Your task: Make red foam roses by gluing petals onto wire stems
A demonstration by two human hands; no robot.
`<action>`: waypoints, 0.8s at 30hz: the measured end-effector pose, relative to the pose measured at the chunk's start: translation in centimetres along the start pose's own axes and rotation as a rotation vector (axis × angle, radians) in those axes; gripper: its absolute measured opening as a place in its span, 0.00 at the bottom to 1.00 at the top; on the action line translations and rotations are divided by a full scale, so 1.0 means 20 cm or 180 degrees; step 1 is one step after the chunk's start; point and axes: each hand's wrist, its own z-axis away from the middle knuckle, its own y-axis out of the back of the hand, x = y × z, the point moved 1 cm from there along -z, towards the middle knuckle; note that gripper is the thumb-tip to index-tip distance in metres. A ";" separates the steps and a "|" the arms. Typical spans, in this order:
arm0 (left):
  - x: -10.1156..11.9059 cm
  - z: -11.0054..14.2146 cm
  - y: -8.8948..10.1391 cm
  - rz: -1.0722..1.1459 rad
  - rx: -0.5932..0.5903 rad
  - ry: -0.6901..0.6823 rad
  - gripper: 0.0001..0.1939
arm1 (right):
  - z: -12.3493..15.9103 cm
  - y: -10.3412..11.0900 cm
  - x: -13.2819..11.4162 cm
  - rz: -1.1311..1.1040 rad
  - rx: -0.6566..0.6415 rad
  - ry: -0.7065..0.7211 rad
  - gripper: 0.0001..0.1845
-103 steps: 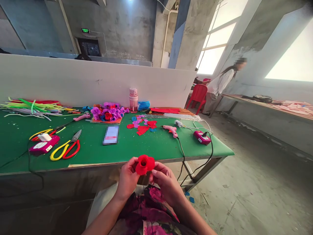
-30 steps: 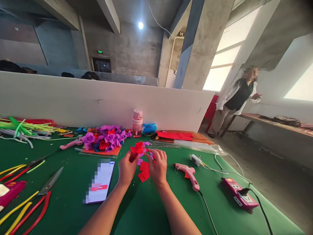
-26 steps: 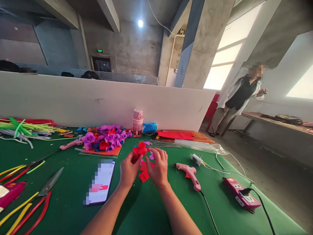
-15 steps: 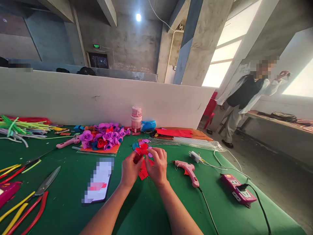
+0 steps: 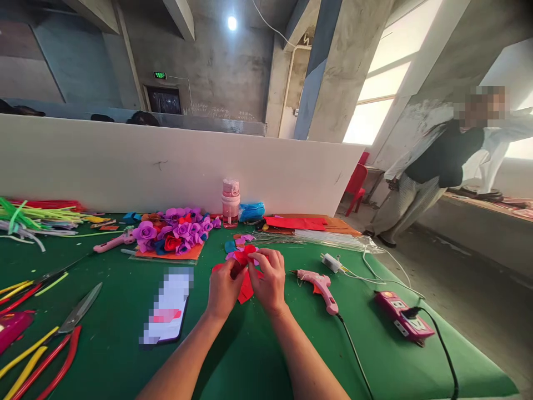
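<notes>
Red flower (image 5: 245, 255) up over green bench (image 5: 416, 372), left hand (image 5: 224, 290) clamped on it, right hand (image 5: 270, 283) pinching at petals, hands close together! Pink glue gun (image 5: 318, 279) lying right, phone (image 5: 175, 297) left.

L. hand (image 5: 225, 286) and R. hand (image 5: 268, 280), both bare, are joined at tapered L. wrist (image 5: 214, 318) and R. wrist (image 5: 280, 312) to L. forearm (image 5: 183, 353) and R. forearm (image 5: 306, 347), likewise uncovered as far as is shown. Each forearm is broadened smoothly twd. the near edge of the table (image 5: 391, 355). R. fingers (image 5: 275, 260) are seen as slim, w/ rounded knuckles; L. fingers are partly hid.; nail detail is too sm. to be made out.
</notes>
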 end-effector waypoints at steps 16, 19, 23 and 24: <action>-0.07 -0.05 0.03 0.0490 0.0799 -0.0063 0.07 | 0.00 -0.02 0.02 -0.3149 -0.0621 -0.2731 0.14; -0.09 -0.06 0.03 0.0492 0.0858 -0.0145 0.06 | 0.01 -0.05 0.02 -0.3806 -0.1086 -0.3113 0.15; -0.11 -0.06 0.04 0.0459 0.0812 -0.0034 0.05 | 0.03 -0.06 0.00 -0.3778 -0.1402 -0.3033 0.14; -0.11 -0.05 0.04 0.0455 0.0796 -0.0016 0.06 | 0.03 -0.06 0.00 -0.3712 -0.1469 -0.2996 0.14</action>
